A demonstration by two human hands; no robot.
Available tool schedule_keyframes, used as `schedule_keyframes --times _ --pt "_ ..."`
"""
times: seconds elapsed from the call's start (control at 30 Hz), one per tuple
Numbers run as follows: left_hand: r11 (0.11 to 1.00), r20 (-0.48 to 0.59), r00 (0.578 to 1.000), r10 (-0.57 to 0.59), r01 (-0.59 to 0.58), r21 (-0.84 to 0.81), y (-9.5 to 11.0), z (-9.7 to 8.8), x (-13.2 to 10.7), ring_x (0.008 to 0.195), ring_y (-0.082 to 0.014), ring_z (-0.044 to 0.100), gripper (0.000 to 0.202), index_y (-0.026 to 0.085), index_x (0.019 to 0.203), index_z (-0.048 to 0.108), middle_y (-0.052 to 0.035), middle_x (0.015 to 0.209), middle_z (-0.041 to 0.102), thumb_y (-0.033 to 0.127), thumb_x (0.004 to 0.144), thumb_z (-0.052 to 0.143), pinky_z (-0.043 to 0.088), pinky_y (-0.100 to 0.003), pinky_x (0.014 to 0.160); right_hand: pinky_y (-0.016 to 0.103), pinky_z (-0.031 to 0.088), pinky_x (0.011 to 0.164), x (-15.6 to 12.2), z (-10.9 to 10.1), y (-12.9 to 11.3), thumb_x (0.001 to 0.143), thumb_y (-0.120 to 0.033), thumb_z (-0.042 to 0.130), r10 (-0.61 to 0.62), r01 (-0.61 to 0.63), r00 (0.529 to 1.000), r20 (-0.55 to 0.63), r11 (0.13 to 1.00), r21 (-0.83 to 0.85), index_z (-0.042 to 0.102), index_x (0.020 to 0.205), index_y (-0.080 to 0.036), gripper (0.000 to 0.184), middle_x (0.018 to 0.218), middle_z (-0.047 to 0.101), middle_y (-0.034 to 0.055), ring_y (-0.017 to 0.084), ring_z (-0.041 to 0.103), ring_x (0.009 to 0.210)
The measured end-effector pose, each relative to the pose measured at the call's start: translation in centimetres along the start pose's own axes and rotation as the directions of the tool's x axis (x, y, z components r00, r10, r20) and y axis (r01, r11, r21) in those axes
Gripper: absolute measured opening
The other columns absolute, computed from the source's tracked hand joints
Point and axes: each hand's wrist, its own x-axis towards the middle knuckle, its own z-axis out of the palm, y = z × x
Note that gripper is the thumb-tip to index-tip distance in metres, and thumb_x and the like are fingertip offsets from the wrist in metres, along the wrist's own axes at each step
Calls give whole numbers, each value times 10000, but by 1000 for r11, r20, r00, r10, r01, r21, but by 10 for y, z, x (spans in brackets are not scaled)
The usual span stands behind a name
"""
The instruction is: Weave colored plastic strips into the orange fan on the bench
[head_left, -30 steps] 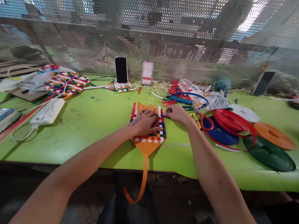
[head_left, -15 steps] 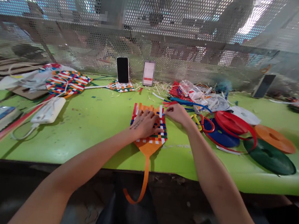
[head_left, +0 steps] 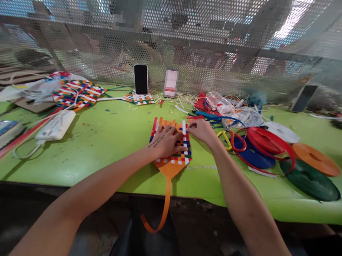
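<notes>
A woven piece of coloured flat strips (head_left: 173, 161) lies on the green table, its orange tail (head_left: 166, 203) hanging over the front edge. My left hand (head_left: 166, 141) is spread flat on the weave, fingers apart, pressing it down and covering its middle. At the upper right edge of the weave, my right hand (head_left: 200, 130) has its fingers pinched together, beside an upright white strip (head_left: 184, 127). Whatever lies between those fingertips is hidden.
Scissors (head_left: 237, 143) and rolls of strip, including a green roll (head_left: 309, 179), lie right. A power strip (head_left: 56, 124) and woven fan shape (head_left: 79, 94) are left. Phones, one a black phone (head_left: 141, 79), stand before a perforated screen (head_left: 83, 49); people show behind it.
Both hands keep almost the same place on the weave. My right fingers shift very slightly at the edge. The whole view moves a little.
</notes>
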Motion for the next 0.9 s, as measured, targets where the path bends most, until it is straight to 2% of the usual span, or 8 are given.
schedule_keyframes --times 0.2,0.33,0.43,0.5,0.77,0.9 --pt "1000 11 1000 -10 11 -19 -1 0 0 1343 -383 537 591 264 1402 699 -138 1360 678 696 1057 490 358 -583 1140 269 416 677 4 12 1 864 -244 746 44 -45 999 -8 998 -34 819 854 -158 113 865 803 88 213 704 815" --pt "999 2 1000 -14 14 -33 -1 1 1 1346 -380 525 568 265 1386 702 -141 1351 668 684 1048 519 350 -588 1157 280 412 667 6 21 -1 908 -420 753 103 -105 994 -37 993 -49 793 846 -192 239 898 802 89 217 691 811" --pt "1000 -6 1000 -13 13 -25 0 1 1 1344 -380 525 573 256 1391 698 -149 1360 662 681 1042 535 355 -588 1160 295 435 685 5 26 -6 922 -569 725 195 -197 980 -39 977 -76 770 829 -209 374 901 793 96 235 692 819" --pt "1000 -7 1000 -13 13 -16 1 0 2 1348 -385 522 582 243 1398 696 -160 1377 656 675 1041 539 353 -598 1166 310 455 707 4 27 -9 919 -615 704 244 -248 969 -41 963 -107 767 844 -217 410 929 793 108 254 704 847" --pt "1000 9 1000 -23 23 -1 5 -4 1 1324 -394 544 566 210 1335 712 -176 1378 663 661 1048 526 358 -616 1154 339 503 739 8 28 -12 887 -632 700 294 -296 955 -28 947 -123 769 844 -220 419 957 791 133 290 731 882" --pt "1000 10 1000 -24 23 1 6 -7 1 1325 -395 539 575 202 1361 697 -185 1363 662 657 1046 540 352 -605 1155 343 520 766 8 28 -13 894 -627 681 302 -304 953 -35 944 -130 772 860 -215 424 959 789 148 297 734 912"
